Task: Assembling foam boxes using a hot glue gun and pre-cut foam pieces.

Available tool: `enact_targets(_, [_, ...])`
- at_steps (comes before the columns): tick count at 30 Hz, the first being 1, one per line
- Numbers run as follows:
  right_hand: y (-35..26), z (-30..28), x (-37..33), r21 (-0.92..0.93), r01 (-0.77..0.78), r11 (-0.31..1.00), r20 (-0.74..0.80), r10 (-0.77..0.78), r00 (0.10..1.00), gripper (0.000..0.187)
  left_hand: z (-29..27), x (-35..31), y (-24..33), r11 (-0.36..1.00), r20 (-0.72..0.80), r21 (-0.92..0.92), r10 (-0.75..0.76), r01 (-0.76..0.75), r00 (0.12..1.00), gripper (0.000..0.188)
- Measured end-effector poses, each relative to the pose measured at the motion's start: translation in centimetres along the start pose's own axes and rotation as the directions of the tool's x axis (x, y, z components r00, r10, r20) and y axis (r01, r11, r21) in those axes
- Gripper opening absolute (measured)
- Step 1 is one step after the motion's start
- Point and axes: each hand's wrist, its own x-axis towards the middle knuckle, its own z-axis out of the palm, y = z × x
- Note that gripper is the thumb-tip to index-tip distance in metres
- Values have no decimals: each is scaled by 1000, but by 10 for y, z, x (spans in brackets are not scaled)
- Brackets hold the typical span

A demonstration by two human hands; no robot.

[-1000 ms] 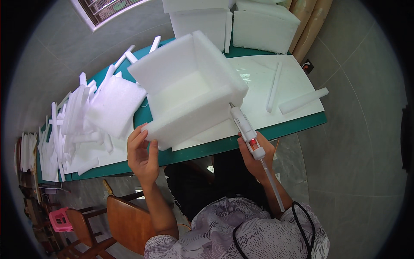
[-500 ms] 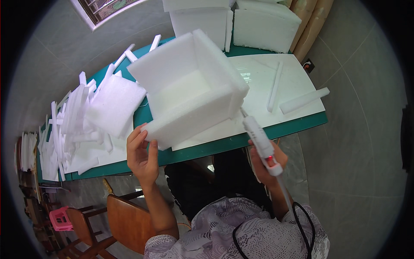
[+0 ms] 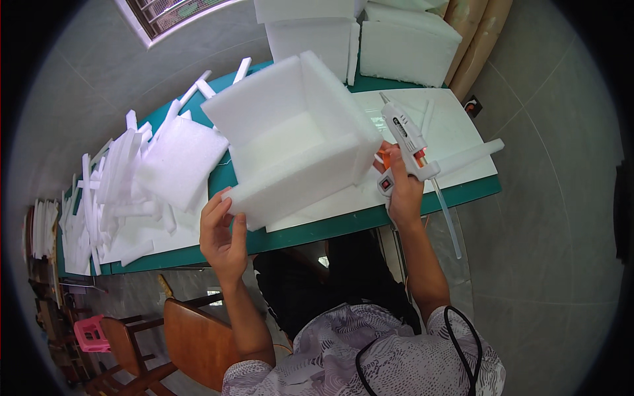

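A white foam box, open on one side, stands tilted over the near edge of the table. My left hand grips its lower left corner, thumb on one side and fingers on the other. In my right hand is a white hot glue gun with an orange trigger, its nozzle pointing up and away. A translucent glue stick pokes out of the gun's back end. The gun is just right of the box, and I see no contact between its nozzle and the foam.
Loose foam strips and a square foam sheet pile up on the left. Two foam strips lie on the white board at right, one a thick strip. Foam blocks and brown rolls stand behind. Wooden chairs are below left.
My right hand has swung the glue gun up and away from the box's lower right corner, turning it so its side shows. My left hand keeps its hold on the box.
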Motion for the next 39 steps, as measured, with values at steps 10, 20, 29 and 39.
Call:
enact_targets(10, [5,3,-4,-96,-33,995,-35,30,999,24,-7,-1,-3,1000,50,-4,-28,28,998,36])
enact_targets(20, [8,-3,-3,-180,-27,983,-2,27,1000,37,-2,1,-1,1000,6,3,-28,28,1000,32])
enact_targets(29, [12,1,-6,-180,-4,984,-28,-1,1000,36,-1,1,-1,1000,-5,19,-14,14,1000,32])
enact_targets(39, [12,2,-7,-217,18,976,-27,-24,999,37,-1,1,2,999,-13,22,-23,24,1000,31])
